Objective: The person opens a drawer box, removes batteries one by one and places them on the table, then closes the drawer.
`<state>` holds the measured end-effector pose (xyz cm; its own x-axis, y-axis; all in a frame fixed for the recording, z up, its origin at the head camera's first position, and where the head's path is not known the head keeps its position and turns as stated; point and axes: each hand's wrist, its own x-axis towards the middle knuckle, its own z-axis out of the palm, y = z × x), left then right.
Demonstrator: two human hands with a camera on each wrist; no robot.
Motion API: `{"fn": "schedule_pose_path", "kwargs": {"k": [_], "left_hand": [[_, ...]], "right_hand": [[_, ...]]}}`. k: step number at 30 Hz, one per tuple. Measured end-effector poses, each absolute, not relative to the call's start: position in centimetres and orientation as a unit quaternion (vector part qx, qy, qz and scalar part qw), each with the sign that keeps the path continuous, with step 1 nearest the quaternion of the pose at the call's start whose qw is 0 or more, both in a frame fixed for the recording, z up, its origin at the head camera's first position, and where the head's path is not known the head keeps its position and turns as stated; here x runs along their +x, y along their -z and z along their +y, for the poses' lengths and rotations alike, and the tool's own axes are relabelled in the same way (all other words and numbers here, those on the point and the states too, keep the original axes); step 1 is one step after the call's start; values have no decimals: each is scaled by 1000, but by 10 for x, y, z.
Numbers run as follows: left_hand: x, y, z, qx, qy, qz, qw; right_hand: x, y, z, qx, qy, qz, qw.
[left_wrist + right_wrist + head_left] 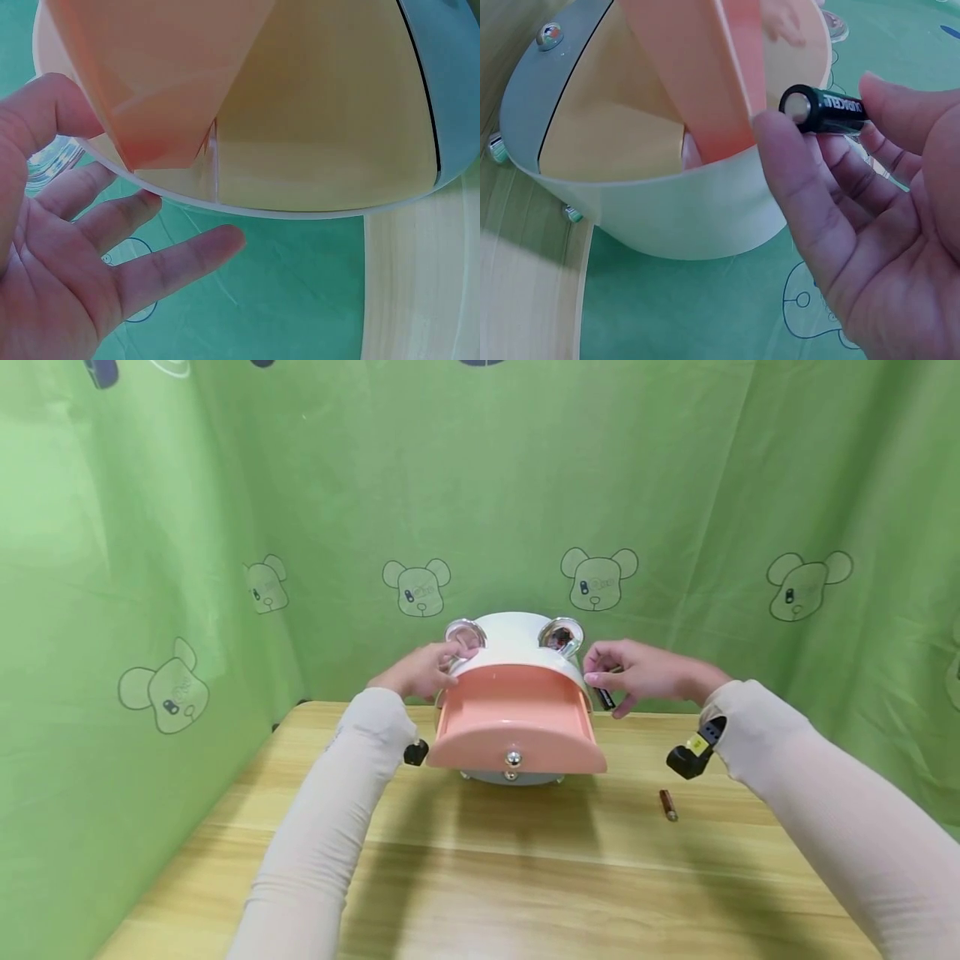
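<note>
A white drawer box (513, 637) with silver-rimmed round ears stands on the table, its pink upper drawer (517, 743) pulled out toward me. At the box's upper left, my left hand (426, 668) grips the rim. In the left wrist view, its thumb (64, 105) bends over the front edge while the other fingers lie spread along the outside wall. My right hand (637, 670) is just right of the box and pinches a black Duracell battery (829, 111) between thumb and fingers. One end of the battery points toward the drawer in the right wrist view.
A brown battery (667, 805) lies on the wooden table (480, 885), right of the box and below my right wrist. Under the pink drawer is a blue-grey lower drawer (513, 778) with a silver knob. Close behind the box hangs a green curtain (495, 485) with bear prints.
</note>
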<state>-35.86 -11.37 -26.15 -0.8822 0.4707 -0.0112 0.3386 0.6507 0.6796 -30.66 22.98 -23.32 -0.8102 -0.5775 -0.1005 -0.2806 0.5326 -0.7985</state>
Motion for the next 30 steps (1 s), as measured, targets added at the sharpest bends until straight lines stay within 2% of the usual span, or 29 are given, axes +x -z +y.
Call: {"fn": "schedule_pose_path", "kwargs": {"k": [30], "left_hand": [[-359, 263, -116, 237, -357, 899, 92]], "right_hand": [[-311, 265, 250, -224, 453, 844, 177]]}}
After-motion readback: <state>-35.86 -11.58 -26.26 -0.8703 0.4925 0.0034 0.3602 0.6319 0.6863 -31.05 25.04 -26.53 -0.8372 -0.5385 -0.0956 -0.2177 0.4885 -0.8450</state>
